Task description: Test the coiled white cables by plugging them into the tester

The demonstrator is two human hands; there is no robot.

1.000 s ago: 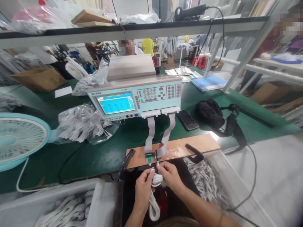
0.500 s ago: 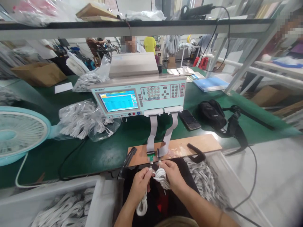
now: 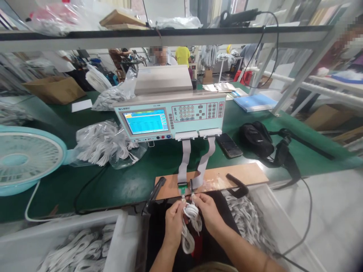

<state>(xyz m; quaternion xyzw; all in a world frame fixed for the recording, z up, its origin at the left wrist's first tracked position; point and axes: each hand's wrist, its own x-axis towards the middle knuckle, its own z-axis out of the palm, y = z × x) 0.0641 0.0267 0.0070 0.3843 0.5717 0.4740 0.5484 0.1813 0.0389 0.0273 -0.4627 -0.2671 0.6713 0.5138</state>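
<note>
My left hand (image 3: 174, 221) and my right hand (image 3: 208, 212) each pinch one end of a coiled white cable (image 3: 190, 223) just below the table's front edge. Both plug ends sit at two small connectors (image 3: 186, 187) on a brown board (image 3: 215, 178). Two grey ribbon cables (image 3: 195, 160) run from those connectors up to a pale blue tester (image 3: 170, 115) with a lit screen and keypad. The cable's loops hang down between my hands over a dark lap area.
White bins of coiled white cables sit at the lower left (image 3: 79, 251) and lower right (image 3: 249, 223). On the green table (image 3: 127, 177) lie bags of cables (image 3: 104, 143), a blue fan (image 3: 25, 158), a phone (image 3: 228, 145) and a black bag (image 3: 256, 138). People work behind the shelf frame.
Both hands rose slightly toward the connectors with the cable ends. The hanging coil swung and now bunches between my hands. The view shifted a little to the left.
</note>
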